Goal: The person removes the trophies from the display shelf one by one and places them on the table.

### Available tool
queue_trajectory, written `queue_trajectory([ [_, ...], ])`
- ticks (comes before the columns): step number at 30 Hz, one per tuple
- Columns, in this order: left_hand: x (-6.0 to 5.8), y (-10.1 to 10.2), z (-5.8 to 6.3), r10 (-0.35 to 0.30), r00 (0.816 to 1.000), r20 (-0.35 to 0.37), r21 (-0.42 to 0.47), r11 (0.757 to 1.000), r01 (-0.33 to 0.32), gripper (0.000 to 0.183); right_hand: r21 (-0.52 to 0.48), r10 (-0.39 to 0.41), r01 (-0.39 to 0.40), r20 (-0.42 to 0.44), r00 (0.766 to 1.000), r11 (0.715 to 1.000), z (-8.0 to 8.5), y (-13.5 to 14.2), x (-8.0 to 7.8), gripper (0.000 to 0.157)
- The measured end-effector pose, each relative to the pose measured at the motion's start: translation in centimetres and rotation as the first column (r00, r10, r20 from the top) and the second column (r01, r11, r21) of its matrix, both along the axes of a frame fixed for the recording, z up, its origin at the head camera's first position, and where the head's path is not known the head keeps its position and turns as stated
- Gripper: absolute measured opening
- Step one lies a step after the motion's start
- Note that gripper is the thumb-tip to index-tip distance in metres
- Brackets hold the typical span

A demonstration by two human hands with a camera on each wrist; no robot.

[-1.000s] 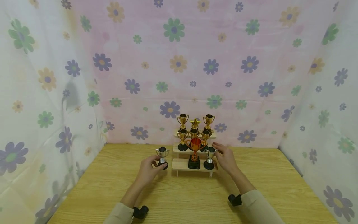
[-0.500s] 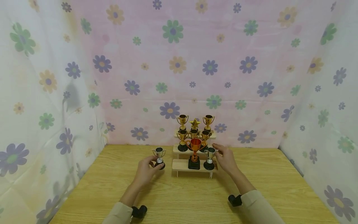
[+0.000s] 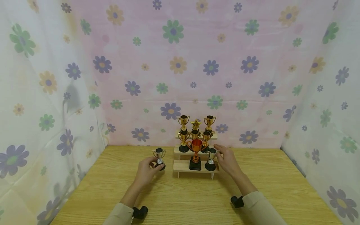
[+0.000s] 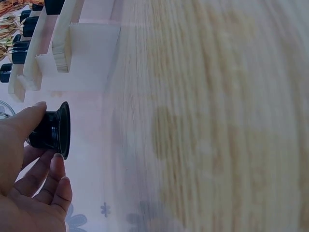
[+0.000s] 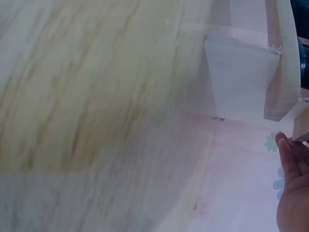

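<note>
My left hand (image 3: 147, 172) pinches a small silver trophy cup (image 3: 159, 153) by its black base (image 4: 48, 130), upright and left of a stepped wooden stand (image 3: 180, 165). In the left wrist view the base hangs apart from the tabletop. My right hand (image 3: 228, 160) reaches to the stand's right end, its fingers (image 5: 287, 157) nearly straight at the end of a step; its thumb is hidden in the right wrist view. Close to those fingers, a second silver trophy cup (image 3: 211, 157) stands on the lowest step, beside a copper-orange trophy cup (image 3: 196, 153).
Three gold trophy cups (image 3: 183, 139) stand on the middle step. Two more gold cups (image 3: 210, 121) flank a gold star trophy (image 3: 196, 123) on the top step. Wood-grain table (image 3: 118, 175) surrounds the stand, with a flowered cloth (image 3: 157, 81) behind and at both sides.
My left hand has drawn the silver trophy cup slightly leftward, away from the stand. The right hand stays at the stand's right end, and the standing trophies keep their places.
</note>
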State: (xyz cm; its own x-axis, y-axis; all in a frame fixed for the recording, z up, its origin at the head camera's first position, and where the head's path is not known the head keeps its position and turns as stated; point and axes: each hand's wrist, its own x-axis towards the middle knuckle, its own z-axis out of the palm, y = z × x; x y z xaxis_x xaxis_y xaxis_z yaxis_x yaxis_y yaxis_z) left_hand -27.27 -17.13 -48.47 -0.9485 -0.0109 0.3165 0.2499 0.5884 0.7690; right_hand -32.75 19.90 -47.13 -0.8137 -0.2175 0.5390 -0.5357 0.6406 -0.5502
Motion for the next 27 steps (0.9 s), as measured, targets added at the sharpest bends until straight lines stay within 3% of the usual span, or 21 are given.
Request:
queue_trajectory([
  [12, -0.3, 0.03, -0.55, 0.017, 1.0, -0.019, 0.025, 1.0, -0.017, 0.02, 0.014, -0.017, 0.017, 0.013, 1.0, 1.0, 0.32, -0.16, 0.16, 0.037],
  [22, -0.69, 0.04, -0.38, 0.084, 0.993, 0.08, 0.091, 0.992, -0.091, 0.023, 0.022, -0.03, 0.029, 0.01, 1.0, 0.999, 0.46, -0.29, 0.14, 0.036],
  [27, -0.85, -0.27, -0.6, 0.113, 0.99, 0.083, 0.086, 0.989, -0.12, 0.025, 0.031, -0.031, 0.03, 0.037, 0.999, 0.999, 0.56, -0.28, 0.22, 0.037],
])
